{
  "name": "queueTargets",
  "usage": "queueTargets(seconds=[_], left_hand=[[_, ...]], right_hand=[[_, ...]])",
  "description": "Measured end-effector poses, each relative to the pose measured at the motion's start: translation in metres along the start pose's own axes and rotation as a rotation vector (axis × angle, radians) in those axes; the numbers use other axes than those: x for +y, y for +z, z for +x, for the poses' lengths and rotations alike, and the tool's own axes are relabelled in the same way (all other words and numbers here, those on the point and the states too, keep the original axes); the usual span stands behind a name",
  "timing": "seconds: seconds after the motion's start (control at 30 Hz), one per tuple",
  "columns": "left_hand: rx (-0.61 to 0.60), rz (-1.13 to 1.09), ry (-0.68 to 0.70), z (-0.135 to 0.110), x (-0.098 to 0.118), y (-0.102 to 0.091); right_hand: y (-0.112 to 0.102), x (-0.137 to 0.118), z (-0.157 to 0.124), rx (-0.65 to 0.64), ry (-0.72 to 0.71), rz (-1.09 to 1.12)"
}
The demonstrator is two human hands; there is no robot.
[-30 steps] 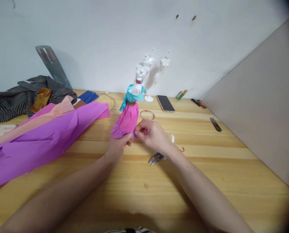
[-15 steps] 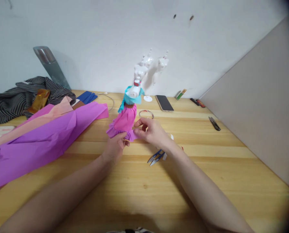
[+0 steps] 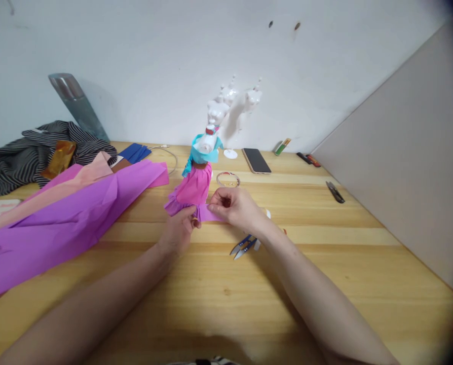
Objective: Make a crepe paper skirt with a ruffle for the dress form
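A white figurine (image 3: 216, 109) stands on the wooden table (image 3: 325, 263), dressed in a teal paper top (image 3: 201, 148) and a pink paper skirt (image 3: 193, 188) with a purple frill at the hem. A flat purple paper strip (image 3: 212, 215) sticks out from the hem to the right. My left hand (image 3: 180, 230) pinches the hem from below, fingers closed on it. My right hand (image 3: 236, 209) pinches the strip's right end.
Large purple and pink tissue sheets (image 3: 59, 213) lie at the left, with striped cloth (image 3: 32, 152) and a metal flask (image 3: 72, 104) behind. Thread snips (image 3: 244, 246) lie under my right wrist. A wire ring (image 3: 228, 178), phone (image 3: 256, 160) and black snips (image 3: 335, 192) sit farther back.
The purple strip has been drawn out flat to the right of the skirt hem. Both hands shifted slightly left and kept their pinch.
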State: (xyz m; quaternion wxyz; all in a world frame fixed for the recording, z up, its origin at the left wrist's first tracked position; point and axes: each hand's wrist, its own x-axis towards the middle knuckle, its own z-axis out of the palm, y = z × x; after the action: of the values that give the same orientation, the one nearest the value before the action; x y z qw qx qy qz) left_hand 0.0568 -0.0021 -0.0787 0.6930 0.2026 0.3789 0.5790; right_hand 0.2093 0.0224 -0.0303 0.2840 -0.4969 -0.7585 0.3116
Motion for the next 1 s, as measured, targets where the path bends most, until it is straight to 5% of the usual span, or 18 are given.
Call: queueTargets(seconds=[1.0], left_hand=[[-0.055,0.171,0.195,0.0004,-0.0053,0.0045]], right_hand=[[0.0024,-0.0086,-0.0030,0.005,-0.091,0.021]])
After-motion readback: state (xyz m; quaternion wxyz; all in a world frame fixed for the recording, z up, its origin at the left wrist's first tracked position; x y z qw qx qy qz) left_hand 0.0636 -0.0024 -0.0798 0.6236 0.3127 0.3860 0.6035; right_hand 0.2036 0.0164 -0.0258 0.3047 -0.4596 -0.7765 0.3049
